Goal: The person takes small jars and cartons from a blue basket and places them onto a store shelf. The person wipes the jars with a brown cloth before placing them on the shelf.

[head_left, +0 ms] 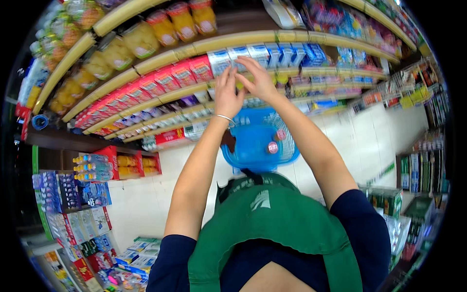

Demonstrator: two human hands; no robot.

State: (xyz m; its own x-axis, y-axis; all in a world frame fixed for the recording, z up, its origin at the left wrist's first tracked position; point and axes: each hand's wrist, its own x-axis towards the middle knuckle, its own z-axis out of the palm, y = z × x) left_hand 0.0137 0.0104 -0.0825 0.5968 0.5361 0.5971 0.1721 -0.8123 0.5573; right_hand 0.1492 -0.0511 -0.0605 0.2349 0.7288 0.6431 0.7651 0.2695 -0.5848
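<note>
Both my hands are raised side by side before a supermarket shelf, fingertips near a row of white-and-blue boxes point(239, 53). My left hand point(227, 93), with a bangle at the wrist, has its fingers extended and nothing visible in it. Close beside it, my right hand point(258, 81) has thumb and fingers spread and also looks bare. Whether any fingertip touches a box is hard to tell. Beneath my forearms is a blue plastic basket point(251, 140) holding two small containers with red-and-white tops point(273, 147). A dark brown item point(228, 141) shows at its left side.
Pink-red cartons point(169, 78) line the same shelf to the left. Jars of yellow fruit point(164, 27) stand one level higher. Bottle packs point(93, 168) sit at the left, over a pale tiled floor point(146, 197). Stacked goods point(386, 200) and racks point(419, 171) flank the right.
</note>
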